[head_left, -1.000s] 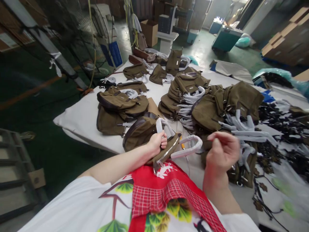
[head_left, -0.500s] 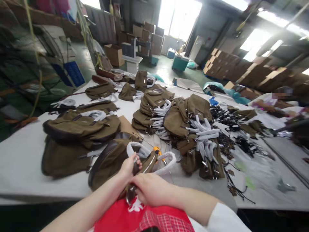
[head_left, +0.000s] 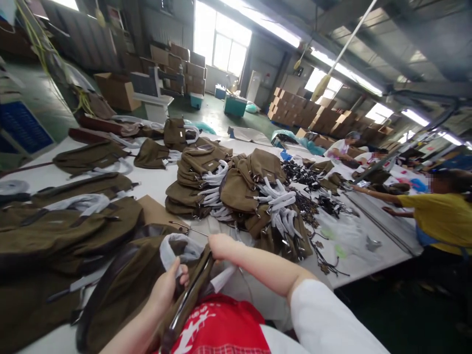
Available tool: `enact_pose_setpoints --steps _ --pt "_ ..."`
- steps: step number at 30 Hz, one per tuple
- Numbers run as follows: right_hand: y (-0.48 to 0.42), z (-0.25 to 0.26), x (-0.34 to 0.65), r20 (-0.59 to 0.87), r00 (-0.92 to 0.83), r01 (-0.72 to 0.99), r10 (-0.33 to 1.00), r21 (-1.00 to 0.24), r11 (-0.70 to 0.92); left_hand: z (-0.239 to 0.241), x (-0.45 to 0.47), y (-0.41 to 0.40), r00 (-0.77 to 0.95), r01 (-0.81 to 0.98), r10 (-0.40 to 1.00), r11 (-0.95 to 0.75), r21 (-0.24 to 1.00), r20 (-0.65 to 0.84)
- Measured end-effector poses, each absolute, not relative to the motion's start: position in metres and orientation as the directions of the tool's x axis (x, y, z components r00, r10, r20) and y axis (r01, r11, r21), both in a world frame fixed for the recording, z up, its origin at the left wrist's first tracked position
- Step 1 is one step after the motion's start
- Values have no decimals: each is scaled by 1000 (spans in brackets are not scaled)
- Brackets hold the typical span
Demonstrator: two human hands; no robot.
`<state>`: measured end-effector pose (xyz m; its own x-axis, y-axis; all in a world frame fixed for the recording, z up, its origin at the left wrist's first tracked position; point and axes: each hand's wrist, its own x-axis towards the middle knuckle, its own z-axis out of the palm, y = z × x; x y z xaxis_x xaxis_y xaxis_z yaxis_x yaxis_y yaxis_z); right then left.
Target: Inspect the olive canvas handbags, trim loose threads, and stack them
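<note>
An olive-brown canvas bag (head_left: 118, 290) with dark trim leans at the table's front edge, against my red apron. My left hand (head_left: 171, 280) is closed on the bag's upper edge, just below its pale-wrapped handle (head_left: 167, 253). A shiny zipper (head_left: 191, 290) runs along the opening toward me. At its far end my right hand (head_left: 221, 247) is closed on the zipper; the pull itself is hidden in the fingers. The thin metal shaft of a tool (head_left: 190, 229) shows beyond the bag, and its orange handle is hidden behind my right hand.
More olive bags lie piled at left (head_left: 70, 221) and in stacks ahead (head_left: 243, 189), handles wrapped in pale paper. Dark straps and fittings (head_left: 309, 182) are heaped to the right. A person in a yellow top (head_left: 438, 216) reaches over the table at far right.
My right hand has moved away from me, from the zipper's near end to its far end. My left hand keeps hold of the bag. The view has swung right.
</note>
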<state>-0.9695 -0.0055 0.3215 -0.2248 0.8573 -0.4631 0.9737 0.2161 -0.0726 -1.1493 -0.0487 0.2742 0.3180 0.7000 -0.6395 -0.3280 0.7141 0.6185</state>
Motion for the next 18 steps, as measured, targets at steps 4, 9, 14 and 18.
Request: enact_pose_setpoints --steps 4,9,14,18 --pt "5 309 -956 -425 -140 990 894 -49 132 277 -1154 -49 273 -376 733 677 632 -623" --pt "-21 314 -965 -341 -392 913 855 -259 315 279 -1166 -49 185 -430 784 607 668 -593" --pt "-49 313 -977 -236 -715 676 658 -474 565 281 -1174 -43 109 -320 843 532 784 -527" --pt "-58 308 -984 -249 -610 781 752 -348 519 302 -1184 -43 216 194 922 281 940 -320"
